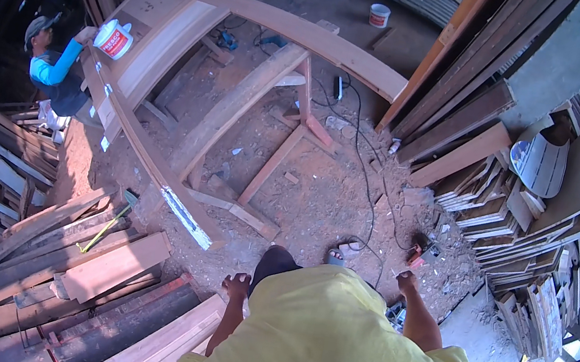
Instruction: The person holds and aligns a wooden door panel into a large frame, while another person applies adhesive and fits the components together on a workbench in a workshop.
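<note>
My left hand [236, 285] hangs beside my dark-clothed knee [276, 261], its fingers apart and nothing seen in them. Out to the right, the fingers of my right hand [407, 283] are closed. A tiny pale tip shows at them, too small to name. Just beyond that hand a red and black power tool [422, 251] lies on the dusty floor, with a dark cable [372, 195] nearby. Partly hidden under my right forearm is a metallic tool [395, 315]. My sandalled foot [345, 252] shows ahead of me.
At the far left a co-worker in blue sleeves [55, 71] has a hand at a white bucket [113, 39] on a long wooden frame [173, 54]. A wooden trestle [241, 108] stands mid-floor. Stacked boards [524, 205] line the right; planks [98, 272] lie lower left.
</note>
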Tool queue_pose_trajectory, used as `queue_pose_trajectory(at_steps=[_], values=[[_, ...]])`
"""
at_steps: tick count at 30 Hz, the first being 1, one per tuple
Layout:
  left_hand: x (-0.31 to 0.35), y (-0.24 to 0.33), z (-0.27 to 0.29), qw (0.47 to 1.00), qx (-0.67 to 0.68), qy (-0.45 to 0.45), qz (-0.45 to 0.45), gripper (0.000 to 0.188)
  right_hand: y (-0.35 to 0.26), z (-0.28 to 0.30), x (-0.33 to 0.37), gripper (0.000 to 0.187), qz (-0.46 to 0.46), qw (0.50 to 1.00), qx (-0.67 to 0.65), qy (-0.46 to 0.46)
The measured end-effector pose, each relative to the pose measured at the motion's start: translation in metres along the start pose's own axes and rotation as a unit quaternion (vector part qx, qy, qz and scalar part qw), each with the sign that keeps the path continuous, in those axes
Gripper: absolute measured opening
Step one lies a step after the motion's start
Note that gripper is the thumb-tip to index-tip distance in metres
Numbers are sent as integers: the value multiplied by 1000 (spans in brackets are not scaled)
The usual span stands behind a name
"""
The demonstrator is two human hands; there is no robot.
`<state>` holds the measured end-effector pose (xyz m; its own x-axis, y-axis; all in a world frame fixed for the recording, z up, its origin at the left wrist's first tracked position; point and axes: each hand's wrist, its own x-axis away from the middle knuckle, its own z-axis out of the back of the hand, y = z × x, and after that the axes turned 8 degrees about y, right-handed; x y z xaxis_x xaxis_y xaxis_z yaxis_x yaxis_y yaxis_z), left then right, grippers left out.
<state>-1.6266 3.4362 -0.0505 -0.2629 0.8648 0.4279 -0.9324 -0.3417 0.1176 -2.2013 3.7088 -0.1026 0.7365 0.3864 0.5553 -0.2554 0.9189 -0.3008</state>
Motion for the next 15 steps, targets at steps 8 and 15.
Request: queue_pose_trajectory(at_steps=[8, 15], values=[[9, 34, -26, 969, 107, -210, -74, 49, -59, 3, -61, 37, 49, 998, 16, -45], [-15, 113, -41, 964, 64, -224, -126, 50, -226, 52, -80, 30, 242, 957, -158, -9]])
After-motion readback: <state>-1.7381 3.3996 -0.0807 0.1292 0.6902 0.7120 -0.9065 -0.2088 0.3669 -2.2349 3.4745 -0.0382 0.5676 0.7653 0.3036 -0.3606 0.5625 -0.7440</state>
